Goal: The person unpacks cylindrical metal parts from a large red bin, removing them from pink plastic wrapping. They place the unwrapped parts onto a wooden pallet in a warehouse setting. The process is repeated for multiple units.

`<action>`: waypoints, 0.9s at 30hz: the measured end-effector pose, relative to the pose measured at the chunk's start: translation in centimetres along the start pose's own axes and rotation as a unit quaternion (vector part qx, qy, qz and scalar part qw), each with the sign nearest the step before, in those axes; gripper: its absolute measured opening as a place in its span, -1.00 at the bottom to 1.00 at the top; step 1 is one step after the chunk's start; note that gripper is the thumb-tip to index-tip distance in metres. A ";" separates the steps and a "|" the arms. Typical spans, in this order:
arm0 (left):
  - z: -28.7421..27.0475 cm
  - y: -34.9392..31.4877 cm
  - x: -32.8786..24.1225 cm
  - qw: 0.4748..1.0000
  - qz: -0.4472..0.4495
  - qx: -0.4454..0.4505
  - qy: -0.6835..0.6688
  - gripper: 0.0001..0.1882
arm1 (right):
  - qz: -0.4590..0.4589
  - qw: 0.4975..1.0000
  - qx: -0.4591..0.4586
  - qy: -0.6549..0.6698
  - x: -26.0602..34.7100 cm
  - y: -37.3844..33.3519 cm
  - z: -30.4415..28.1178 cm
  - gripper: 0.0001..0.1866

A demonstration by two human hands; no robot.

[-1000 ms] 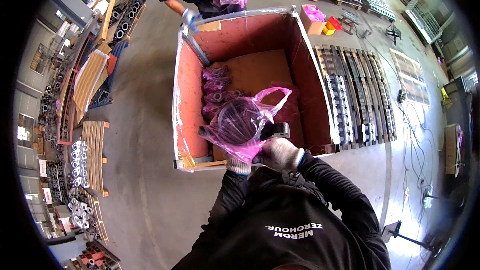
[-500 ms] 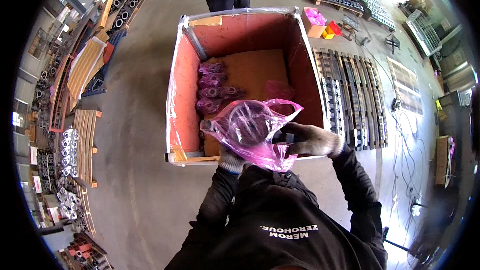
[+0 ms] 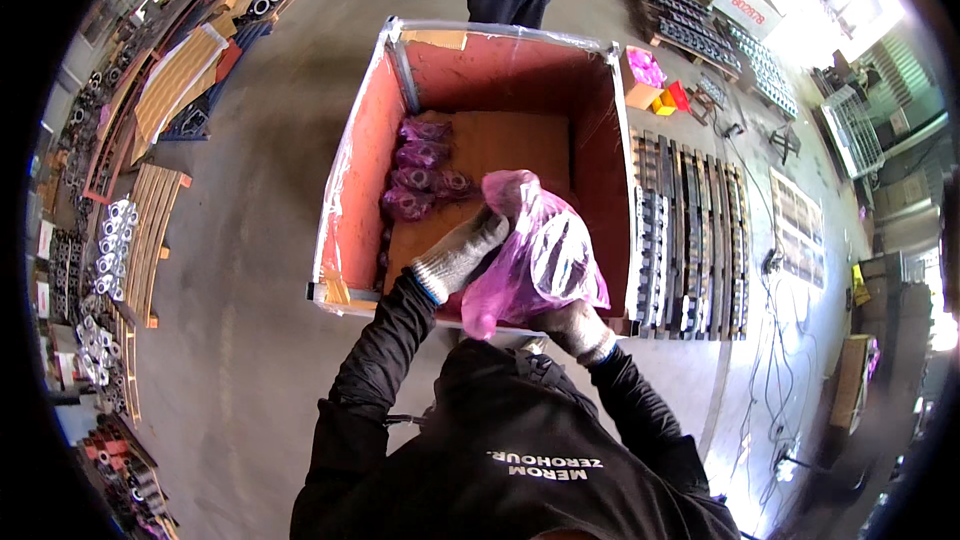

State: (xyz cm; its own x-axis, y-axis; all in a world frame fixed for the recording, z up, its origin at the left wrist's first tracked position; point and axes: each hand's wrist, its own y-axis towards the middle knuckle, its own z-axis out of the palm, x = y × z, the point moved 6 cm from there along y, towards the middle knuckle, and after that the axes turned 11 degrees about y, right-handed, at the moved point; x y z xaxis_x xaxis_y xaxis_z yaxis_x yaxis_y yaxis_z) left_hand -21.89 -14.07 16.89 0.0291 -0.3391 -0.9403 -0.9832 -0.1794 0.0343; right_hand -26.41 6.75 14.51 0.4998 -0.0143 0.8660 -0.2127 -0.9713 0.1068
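I've got the pink bag [image 3: 535, 260] over the crate [image 3: 350, 180], left hand [image 3: 462, 252] gripping its top, right hand [image 3: 570, 325] clamped underneath, so I support the weight from below.

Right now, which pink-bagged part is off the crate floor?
The pink-bagged part held between the left hand and right hand, at the crate's near edge. The other wrapped parts lie inside along its left wall.
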 end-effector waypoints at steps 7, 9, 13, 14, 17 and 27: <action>2.1 -1.1 1.7 0.989 -0.010 -0.061 0.135 -0.67 | 0.140 0.987 -0.013 -0.076 -2.4 -2.1 0.1 -0.69; 2.8 0.1 3.4 0.989 -0.049 -0.103 0.096 -0.72 | 0.163 0.985 -0.034 -0.033 -2.8 -2.9 -0.1 -0.66; 1.8 4.1 4.6 0.964 -0.026 -0.256 0.068 -0.85 | 0.162 0.984 -0.063 -0.026 -4.4 -5.0 0.5 -0.69; 1.2 5.3 3.8 0.954 -0.004 -0.293 0.059 -0.86 | 0.145 0.986 -0.072 -0.029 -4.6 -5.4 0.6 -0.69; -0.4 9.3 3.1 0.955 0.031 -0.279 0.100 -0.91 | 0.092 0.990 -0.110 0.012 -2.8 -4.1 1.0 -0.79; -1.0 16.2 -4.9 0.915 0.105 -0.319 0.224 -0.88 | 0.247 0.934 -0.148 0.212 -5.4 -5.1 3.3 -0.74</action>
State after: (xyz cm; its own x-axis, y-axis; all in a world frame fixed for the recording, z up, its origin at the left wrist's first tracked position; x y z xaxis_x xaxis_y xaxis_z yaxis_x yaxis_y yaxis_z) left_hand -37.80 -16.23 22.39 0.0640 -0.7467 -0.6620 -0.6752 -0.5209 0.5223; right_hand -25.29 11.02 7.69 -0.0850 -0.2859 0.9545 -0.5829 -0.7627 -0.2804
